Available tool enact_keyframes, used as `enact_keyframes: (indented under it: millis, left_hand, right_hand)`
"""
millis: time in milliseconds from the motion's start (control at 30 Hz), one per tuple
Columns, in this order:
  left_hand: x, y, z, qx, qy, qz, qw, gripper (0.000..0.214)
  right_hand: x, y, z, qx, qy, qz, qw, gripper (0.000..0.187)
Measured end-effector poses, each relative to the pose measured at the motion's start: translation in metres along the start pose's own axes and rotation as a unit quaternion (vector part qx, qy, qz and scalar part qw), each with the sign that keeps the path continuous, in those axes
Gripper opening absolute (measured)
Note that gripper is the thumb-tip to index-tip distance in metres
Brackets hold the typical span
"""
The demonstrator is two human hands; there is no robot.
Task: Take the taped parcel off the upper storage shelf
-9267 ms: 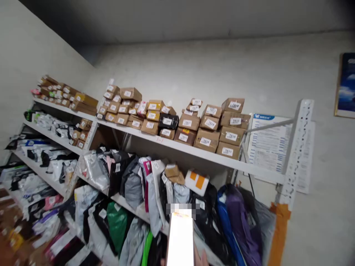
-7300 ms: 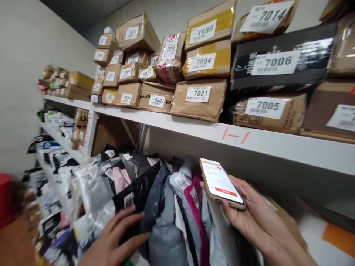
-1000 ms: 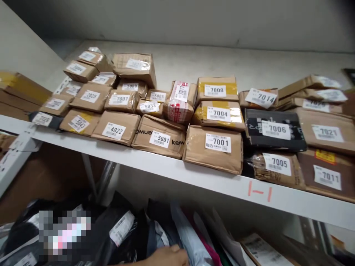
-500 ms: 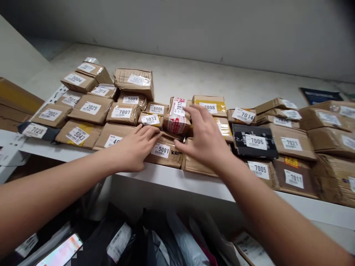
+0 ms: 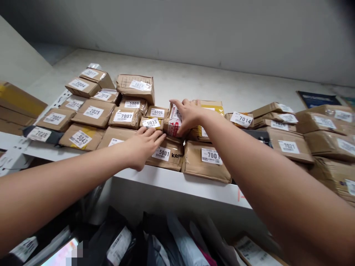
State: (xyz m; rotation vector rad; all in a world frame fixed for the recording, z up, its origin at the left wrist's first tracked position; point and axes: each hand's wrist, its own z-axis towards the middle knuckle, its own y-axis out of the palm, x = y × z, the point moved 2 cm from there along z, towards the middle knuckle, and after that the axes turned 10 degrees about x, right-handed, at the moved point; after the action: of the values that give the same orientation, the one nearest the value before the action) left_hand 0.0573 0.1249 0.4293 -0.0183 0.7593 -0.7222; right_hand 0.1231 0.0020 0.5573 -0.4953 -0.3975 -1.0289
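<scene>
My right hand (image 5: pixel 188 115) reaches up to the top shelf and closes around a small parcel wrapped in red-and-white tape (image 5: pixel 172 125), thumb under it, fingers over its top. My left hand (image 5: pixel 144 145) lies flat, fingers together, on the brown box labelled 5001 (image 5: pixel 166 154) and the box labelled 4022 (image 5: pixel 112 138), just under the small box 5033 (image 5: pixel 150 122). To the right of the 5001 box sits box 7001 (image 5: pixel 206 162). Nothing is held in the left hand.
Several numbered brown parcels crowd the white shelf (image 5: pixel 177 183), such as 7007 (image 5: pixel 124 117), 2025 (image 5: pixel 93 112), 5043 (image 5: pixel 80 137) and 7014 (image 5: pixel 240 119). Soft mailer bags (image 5: pixel 155 244) hang below. A lit phone (image 5: pixel 59 255) lies among them at lower left.
My right hand has moved from hovering over box 7001 up and back onto the red-and-white taped parcel. The left hand has stayed on the 5001 box. The view shifted slightly.
</scene>
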Motion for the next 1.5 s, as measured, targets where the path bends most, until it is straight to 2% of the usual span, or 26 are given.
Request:
enact_keyframes:
  millis: [233,433,600,767,967,1167,1300,1433,1500]
  left_hand:
    - [0.003,0.009,-0.001,0.052,-0.009,-0.017,0.998,0.112]
    - [0.000,0.015,-0.005,0.081,-0.006,-0.032,0.996,0.110]
    - [-0.011,0.012,-0.007,0.071,-0.003,-0.082,0.994,0.110]
    - [-0.014,0.007,-0.002,0.043,-0.004,-0.079,0.996,0.116]
    - [-0.005,-0.003,0.004,-0.005,0.024,-0.009,1.000,0.121]
    - [0.002,-0.001,0.008,0.065,0.016,-0.026,0.997,0.113]
    - [0.001,0.001,0.010,0.054,0.002,-0.028,0.998,0.114]
    - [0.000,0.000,0.007,0.063,0.014,-0.019,0.998,0.109]
    - [0.000,-0.004,0.007,0.047,0.025,-0.007,0.999,0.110]
  right_hand:
    - [0.003,-0.003,-0.007,0.083,-0.030,0.057,0.994,0.123]
    - [0.005,-0.017,-0.006,0.088,-0.022,0.102,0.991,0.119]
    - [0.017,-0.031,-0.006,0.130,-0.007,0.132,0.983,0.113]
    - [0.034,-0.043,0.001,0.167,-0.052,0.145,0.974,0.114]
    - [0.028,-0.046,-0.004,0.164,-0.057,0.120,0.977,0.118]
    - [0.021,-0.037,-0.013,0.167,-0.057,0.121,0.977,0.117]
    - [0.019,-0.034,-0.017,0.172,-0.050,0.135,0.975,0.119]
    - [0.017,-0.036,-0.023,0.172,-0.033,0.135,0.975,0.118]
    - [0.017,-0.036,-0.025,0.170,-0.029,0.133,0.976,0.118]
